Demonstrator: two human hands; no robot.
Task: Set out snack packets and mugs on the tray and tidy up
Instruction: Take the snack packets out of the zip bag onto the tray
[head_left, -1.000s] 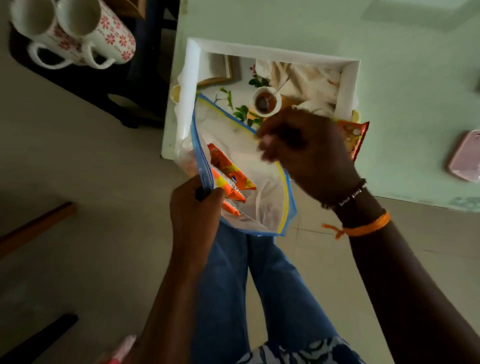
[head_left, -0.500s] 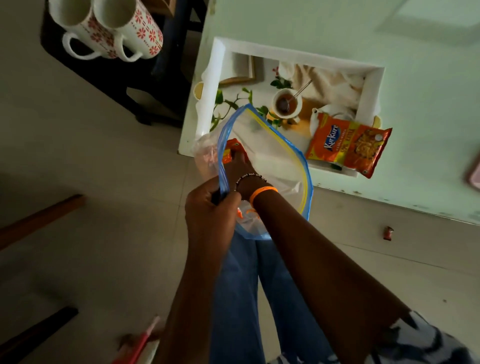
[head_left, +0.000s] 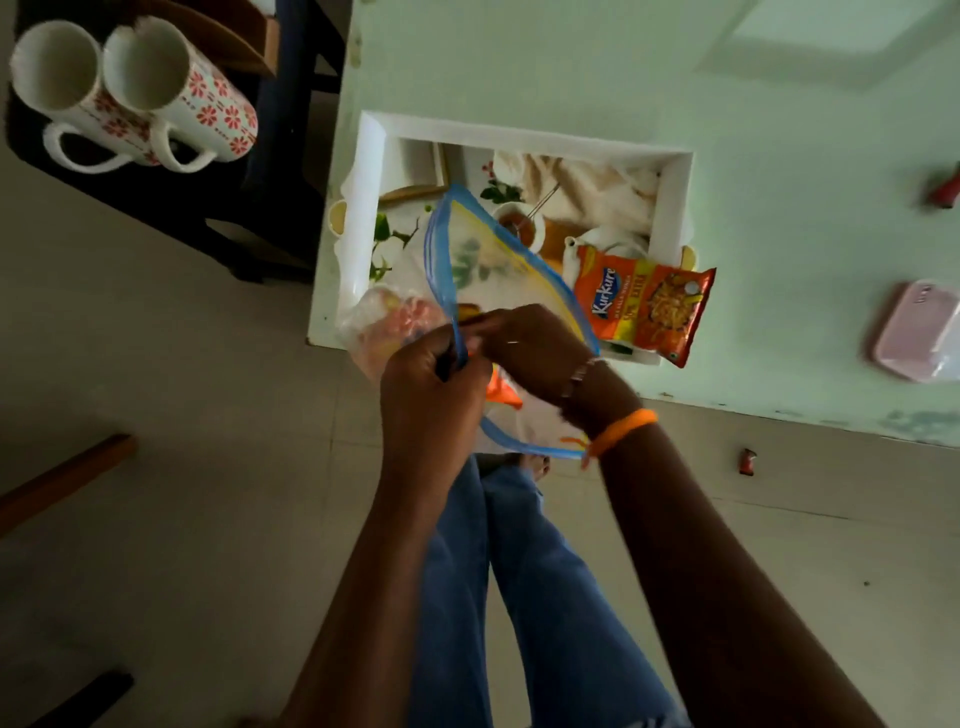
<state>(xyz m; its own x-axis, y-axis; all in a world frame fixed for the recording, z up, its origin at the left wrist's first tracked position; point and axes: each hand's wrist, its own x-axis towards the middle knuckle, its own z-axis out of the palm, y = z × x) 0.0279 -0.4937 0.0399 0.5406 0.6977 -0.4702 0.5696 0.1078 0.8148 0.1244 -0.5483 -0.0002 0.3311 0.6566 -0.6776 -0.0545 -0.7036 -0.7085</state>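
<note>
My left hand pinches the blue rim of a clear zip bag held open over the near edge of the white tray. My right hand is inside the bag's mouth, fingers closed on an orange snack packet that shows only at the fingertips. Another orange packet lies lower in the bag. A Kurkure packet rests on the tray's near right corner. Two white mugs with red flowers stand on a dark table at the top left.
The tray sits on a pale green table. A pink box and a small red thing lie at the table's right. A small wrapper is on the floor. My legs in jeans are below.
The right hand left the Kurkure packet on the tray, plunged into the bag, and has now drawn back up to the bag's mouth. The left hand kept hold of the rim.
</note>
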